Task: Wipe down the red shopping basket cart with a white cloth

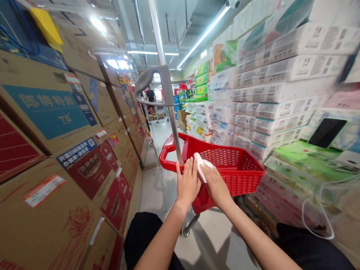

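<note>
A red plastic shopping basket [242,180] with perforated walls sits on a metal trolley frame in front of me. My left hand [188,180] lies on its near rim, with the fingers stretched out and the thumb apart. Just beside it, my right hand [213,183] presses a white cloth or tissue [200,165] against the rim, and its fingers partly cover it. The metal pole [174,129] rises from the basket's left side up to a grey loop handle [168,86].
Stacked cardboard cartons [50,112] line the left side. On the right stand piles of wrapped tissue packs [261,82], with a black phone [327,132] and a white cable [319,210] lying on the lower packs. A person [150,95] stands far down the aisle.
</note>
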Demonstrator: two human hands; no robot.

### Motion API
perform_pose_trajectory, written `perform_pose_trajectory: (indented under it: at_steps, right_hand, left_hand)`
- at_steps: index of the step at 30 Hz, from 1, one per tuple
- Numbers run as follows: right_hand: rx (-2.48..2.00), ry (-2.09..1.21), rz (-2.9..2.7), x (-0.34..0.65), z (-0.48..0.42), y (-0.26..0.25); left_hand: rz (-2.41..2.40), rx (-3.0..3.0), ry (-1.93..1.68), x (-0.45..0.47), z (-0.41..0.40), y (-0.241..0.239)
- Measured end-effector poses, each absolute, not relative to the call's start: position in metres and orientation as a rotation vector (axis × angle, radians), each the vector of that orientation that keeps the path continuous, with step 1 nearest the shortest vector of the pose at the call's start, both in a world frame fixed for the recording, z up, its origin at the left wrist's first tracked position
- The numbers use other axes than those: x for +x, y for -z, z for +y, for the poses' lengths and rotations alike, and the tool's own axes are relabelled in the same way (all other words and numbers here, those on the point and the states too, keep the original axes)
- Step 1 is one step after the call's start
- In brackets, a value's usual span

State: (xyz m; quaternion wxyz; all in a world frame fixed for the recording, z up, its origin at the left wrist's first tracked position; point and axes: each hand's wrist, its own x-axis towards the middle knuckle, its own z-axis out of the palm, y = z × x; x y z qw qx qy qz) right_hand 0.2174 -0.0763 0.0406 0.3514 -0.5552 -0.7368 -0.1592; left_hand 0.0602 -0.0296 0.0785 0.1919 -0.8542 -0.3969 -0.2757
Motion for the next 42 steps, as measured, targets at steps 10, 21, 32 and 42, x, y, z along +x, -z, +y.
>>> perform_pose_trajectory:
  at_steps: [10,21,32,42]
  right_hand:
    - [-1.570,0.473,-1.849,0.231,-0.076,-0.034]
    - [-1.681,0.612,-1.859,0.321,-0.109,0.002]
    - [-1.672,0.674,-1.872,0.277,-0.090,-0.006]
    - [-1.900,0.782,-1.803,0.394,-0.127,0.013]
  left_hand:
    - [-1.089,-2.428,0.842,0.074,-0.029,-0.064]
    - [-1.130,-2.411,0.768,0.056,-0.026,-0.070]
    - [-1.086,-2.485,0.659,0.130,-0.036,-0.038]
    - [-0.941,-2.546,0.668,0.108,-0.025,-0.036]
